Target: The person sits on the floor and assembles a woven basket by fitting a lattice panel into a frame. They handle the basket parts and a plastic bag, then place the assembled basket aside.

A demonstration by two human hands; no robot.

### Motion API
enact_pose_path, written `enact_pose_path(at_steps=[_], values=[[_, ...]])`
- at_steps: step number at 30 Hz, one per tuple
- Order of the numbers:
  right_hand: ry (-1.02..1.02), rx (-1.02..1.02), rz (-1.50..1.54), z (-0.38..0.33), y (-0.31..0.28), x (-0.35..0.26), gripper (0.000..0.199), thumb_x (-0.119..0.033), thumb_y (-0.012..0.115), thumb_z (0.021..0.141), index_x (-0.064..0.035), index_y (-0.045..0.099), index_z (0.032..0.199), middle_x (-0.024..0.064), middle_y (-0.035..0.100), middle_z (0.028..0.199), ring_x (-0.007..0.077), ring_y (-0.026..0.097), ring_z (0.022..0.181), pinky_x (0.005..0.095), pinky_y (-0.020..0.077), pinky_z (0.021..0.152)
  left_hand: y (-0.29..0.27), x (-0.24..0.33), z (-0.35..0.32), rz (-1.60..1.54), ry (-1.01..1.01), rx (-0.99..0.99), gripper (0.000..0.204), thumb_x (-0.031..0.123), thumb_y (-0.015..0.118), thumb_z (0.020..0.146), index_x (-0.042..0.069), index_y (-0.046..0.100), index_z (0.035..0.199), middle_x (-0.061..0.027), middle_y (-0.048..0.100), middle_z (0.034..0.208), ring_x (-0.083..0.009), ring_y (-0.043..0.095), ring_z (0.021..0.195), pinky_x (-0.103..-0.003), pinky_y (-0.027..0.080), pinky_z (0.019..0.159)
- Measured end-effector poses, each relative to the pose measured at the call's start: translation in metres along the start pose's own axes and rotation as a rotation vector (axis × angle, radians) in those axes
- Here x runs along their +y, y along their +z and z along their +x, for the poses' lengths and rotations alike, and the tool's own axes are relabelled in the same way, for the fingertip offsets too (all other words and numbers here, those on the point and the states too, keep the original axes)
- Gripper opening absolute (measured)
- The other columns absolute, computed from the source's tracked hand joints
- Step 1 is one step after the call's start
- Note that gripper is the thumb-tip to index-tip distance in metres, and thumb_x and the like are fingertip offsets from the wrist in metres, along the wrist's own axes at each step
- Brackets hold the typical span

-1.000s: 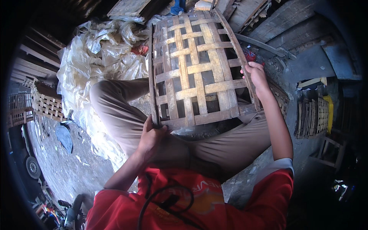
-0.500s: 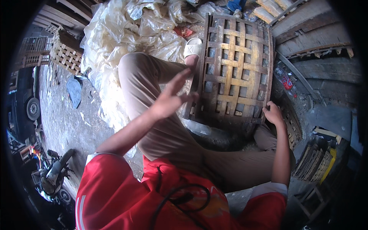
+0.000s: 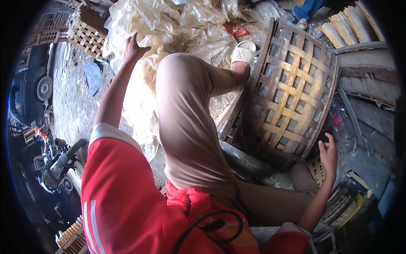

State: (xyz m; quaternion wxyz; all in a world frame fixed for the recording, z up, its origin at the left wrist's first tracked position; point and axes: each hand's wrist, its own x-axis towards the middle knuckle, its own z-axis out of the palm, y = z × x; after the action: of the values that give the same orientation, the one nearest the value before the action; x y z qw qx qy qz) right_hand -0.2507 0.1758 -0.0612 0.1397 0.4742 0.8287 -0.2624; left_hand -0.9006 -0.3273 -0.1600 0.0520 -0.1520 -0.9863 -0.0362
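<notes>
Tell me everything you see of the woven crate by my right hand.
The crate looks like bamboo or wood: flat slats interlaced with open square gaps, golden in the middle, browner toward the edges. Dark rails run along two sides. It sits slanted, bulging woven face up, right of the slippered foot. The right hand is near its lower right edge, apparently not touching.

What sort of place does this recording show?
Probably a rough workshop or store for baskets: a large woven-slat basket right of centre, another woven basket at upper left, and crumpled plastic sheeting heaped between them.
</notes>
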Motion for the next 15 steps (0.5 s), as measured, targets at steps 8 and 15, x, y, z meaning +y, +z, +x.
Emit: enact_pose_path(at_steps=[8, 15], values=[[-0.034, -0.065, 0.099, -0.006, 0.007, 0.010, 0.048, -0.018, 0.066, 0.099, -0.0143, 0.052, 0.145, 0.0081, 0.064, 0.085, 0.0187, 0.059, 0.076, 0.0360, 0.0498, 0.078, 0.012, -0.009, 0.017, 0.089, 0.087, -0.496, 0.039, 0.033, 0.074, 0.086, 0.020, 0.071, 0.123, -0.0128, 0.075, 0.106, -0.0320, 0.071, 0.104, -0.045, 0.055, 0.088], [-0.074, -0.065, 0.090, -0.027, -0.011, 0.025, 0.050, -0.017, 0.065, 0.099, -0.0140, 0.050, 0.146, 0.0084, 0.063, 0.088, 0.0173, 0.058, 0.075, 0.0360, 0.0501, 0.075, -0.158, -0.066, 0.017, -0.194, -0.279, 0.595, 0.018, 0.030, 0.063, 0.090, 0.022, 0.075, 0.100, -0.0143, 0.076, 0.096, -0.0370, 0.073, 0.089, -0.048, 0.055, 0.077]])
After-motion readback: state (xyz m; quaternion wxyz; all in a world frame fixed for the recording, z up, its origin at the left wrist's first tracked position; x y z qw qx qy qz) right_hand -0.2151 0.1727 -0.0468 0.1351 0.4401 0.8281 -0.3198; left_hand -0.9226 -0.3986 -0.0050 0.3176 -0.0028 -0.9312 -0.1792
